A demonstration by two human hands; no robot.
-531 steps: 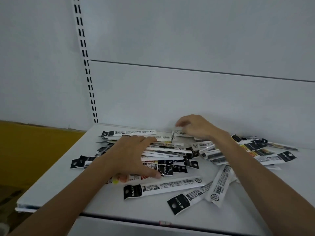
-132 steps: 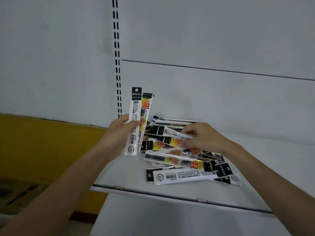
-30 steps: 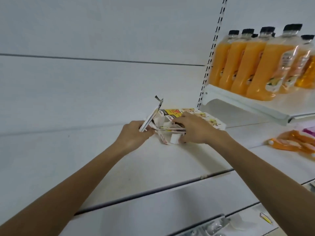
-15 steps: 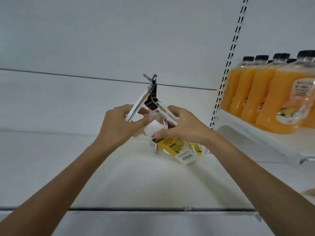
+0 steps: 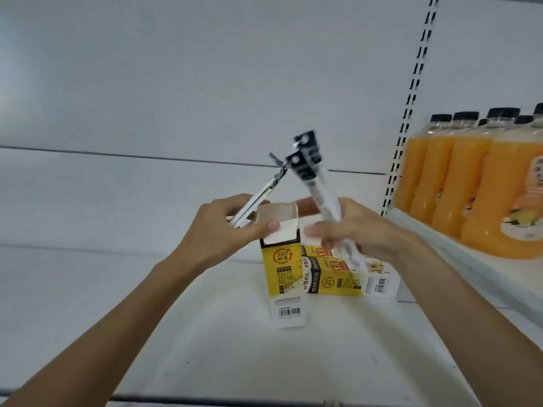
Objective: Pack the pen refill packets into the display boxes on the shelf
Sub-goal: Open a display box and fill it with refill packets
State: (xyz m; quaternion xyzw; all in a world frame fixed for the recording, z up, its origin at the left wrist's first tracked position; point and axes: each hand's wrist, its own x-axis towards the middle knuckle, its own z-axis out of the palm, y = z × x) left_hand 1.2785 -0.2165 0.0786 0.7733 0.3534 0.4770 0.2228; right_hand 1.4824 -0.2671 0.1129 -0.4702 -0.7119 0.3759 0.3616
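Note:
A yellow and white display box (image 5: 286,277) stands upright on the white shelf (image 5: 205,333), its top flap open. My left hand (image 5: 227,230) holds a thin bunch of refill packets (image 5: 261,198) seen edge-on, and its thumb presses on the box's open flap. My right hand (image 5: 358,230) grips several black-topped refill packets (image 5: 316,177), tilted up and left, just right of the box opening. A second display box (image 5: 349,279) lies on its side behind and to the right of the upright one.
Orange juice bottles (image 5: 476,183) with black caps stand on a higher shelf at the right. A slotted upright (image 5: 411,104) runs down the white back wall. The shelf's front edge (image 5: 205,400) crosses the bottom of the view.
The display box now stands upright with its top open under my left thumb. My right hand has raised its packets beside the opening. The view has shifted slightly left.

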